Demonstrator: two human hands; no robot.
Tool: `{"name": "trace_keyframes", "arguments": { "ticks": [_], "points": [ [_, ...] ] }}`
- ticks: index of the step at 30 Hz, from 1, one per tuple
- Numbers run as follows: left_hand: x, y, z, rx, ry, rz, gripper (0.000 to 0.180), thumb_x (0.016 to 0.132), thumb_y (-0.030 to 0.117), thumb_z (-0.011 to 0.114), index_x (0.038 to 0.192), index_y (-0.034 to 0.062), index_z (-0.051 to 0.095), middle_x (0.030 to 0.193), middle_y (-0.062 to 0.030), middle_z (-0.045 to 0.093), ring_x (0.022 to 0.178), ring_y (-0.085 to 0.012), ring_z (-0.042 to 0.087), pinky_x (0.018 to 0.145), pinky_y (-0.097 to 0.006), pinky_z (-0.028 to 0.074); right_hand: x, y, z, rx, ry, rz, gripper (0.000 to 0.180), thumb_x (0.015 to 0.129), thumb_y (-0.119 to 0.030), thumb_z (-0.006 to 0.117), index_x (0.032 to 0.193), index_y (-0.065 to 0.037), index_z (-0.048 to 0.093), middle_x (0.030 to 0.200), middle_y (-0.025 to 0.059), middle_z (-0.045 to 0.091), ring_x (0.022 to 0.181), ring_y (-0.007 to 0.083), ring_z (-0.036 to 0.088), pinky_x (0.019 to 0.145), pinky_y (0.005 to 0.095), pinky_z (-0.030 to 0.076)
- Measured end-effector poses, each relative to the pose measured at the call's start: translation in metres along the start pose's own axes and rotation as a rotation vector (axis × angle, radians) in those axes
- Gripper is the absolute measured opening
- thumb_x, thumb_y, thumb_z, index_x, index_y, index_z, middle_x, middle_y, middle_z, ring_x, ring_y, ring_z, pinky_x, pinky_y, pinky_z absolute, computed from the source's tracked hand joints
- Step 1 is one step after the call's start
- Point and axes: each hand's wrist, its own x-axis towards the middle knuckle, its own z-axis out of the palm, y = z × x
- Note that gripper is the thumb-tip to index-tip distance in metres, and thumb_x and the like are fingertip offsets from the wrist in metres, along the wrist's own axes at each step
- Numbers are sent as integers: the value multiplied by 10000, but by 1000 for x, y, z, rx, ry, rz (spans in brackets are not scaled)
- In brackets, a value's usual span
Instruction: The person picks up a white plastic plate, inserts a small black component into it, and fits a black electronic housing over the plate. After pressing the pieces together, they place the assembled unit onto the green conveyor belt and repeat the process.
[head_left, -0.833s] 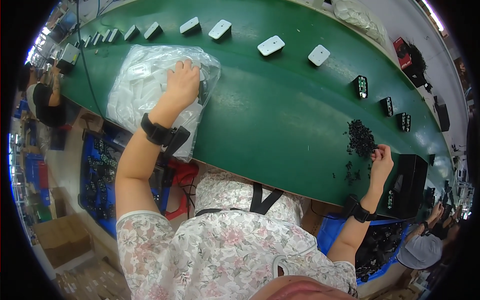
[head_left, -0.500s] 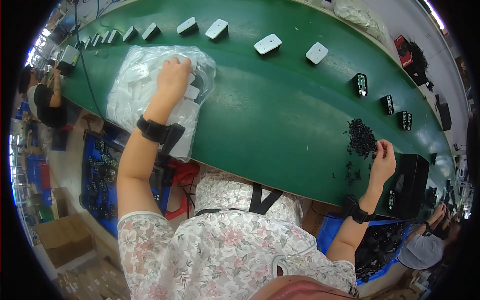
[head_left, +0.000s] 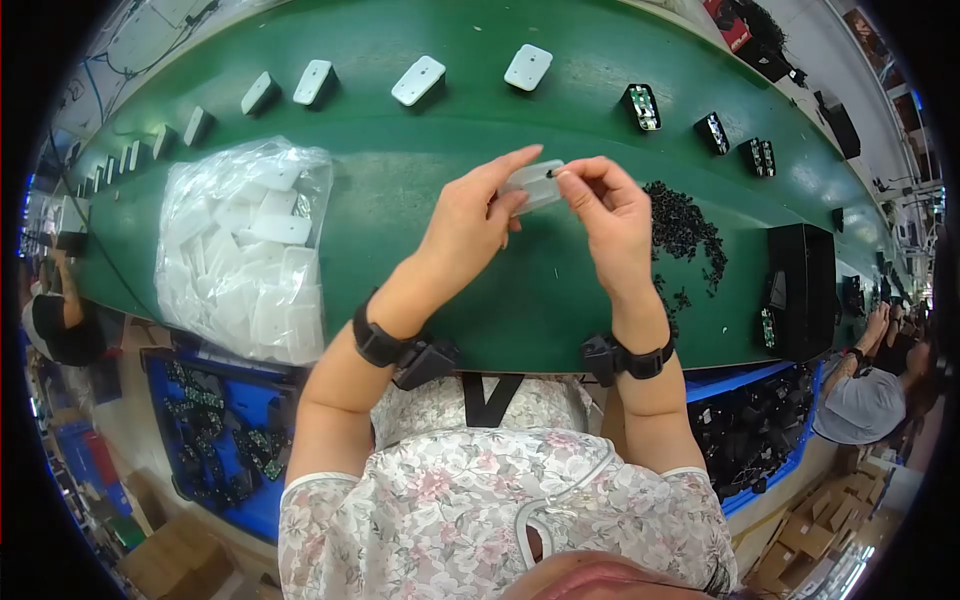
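My left hand (head_left: 462, 220) grips a white plastic cover (head_left: 530, 186), a thin rounded plate, above the middle of the green table. At the cover's right end, my right hand (head_left: 615, 215) pinches a small black part (head_left: 550, 173) against it. That part's exact shape is too small to make out. To the left of my left hand lies a clear plastic bag (head_left: 318, 165) of loose white covers (head_left: 282, 229). Right of my right hand, a pile of small black parts (head_left: 688, 232) is spread on the table.
A curved row of white-topped black housings (head_left: 418, 80) runs along the far side. Housings with exposed circuit boards (head_left: 641, 107) stand at the far right, near a black box (head_left: 808, 290). Blue bins (head_left: 225, 515) sit below the table's edge. Other people work at both sides.
My left hand has left the bag and moved right with a white cover. My right hand has come left from the black pile to meet it. The whole view has shifted.
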Motion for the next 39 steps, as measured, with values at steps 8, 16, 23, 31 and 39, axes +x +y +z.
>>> {"name": "trace_keyframes", "arguments": {
  "ticks": [8,16,23,31,39],
  "points": [
    [-4,-18,13,-20,83,103,129,870,-15,573,987,17,617,794,-81,615,554,-122,580,482,-250,465,-7,15,-2,21,-58,138,83,890,-84,638,934,-16,618,849,-26,590,786,41,532,699,184,414],
    [-8,-19,10,-203,35,-34,76,905,20,562,952,-14,610,731,-71,611,545,-97,589,439,-224,446,-9,9,-3,-422,-102,-202,113,820,-21,677,926,-14,640,892,49,586,754,107,553,654,228,449],
    [-12,-10,9,-444,-47,-159,159,917,6,537,1069,-26,566,815,-104,625,623,-124,622,484,-222,482,-3,10,-10,-768,-84,-678,163,758,37,688,899,-30,641,831,84,582,701,195,553,557,284,446],
    [-11,-16,7,-475,-8,-200,233,910,-25,525,1136,-82,519,956,-127,640,787,-155,652,739,-269,540,-7,9,-4,-700,-20,-395,102,753,-20,697,810,-41,615,754,42,566,645,156,502,527,257,370],
    [-15,-20,17,-464,41,-169,176,898,-32,545,1070,-70,554,971,-107,622,821,-159,656,775,-268,538,-11,7,-3,-702,10,-267,92,768,-30,695,783,-41,606,732,9,536,620,95,458,531,232,347]
  ]
}}
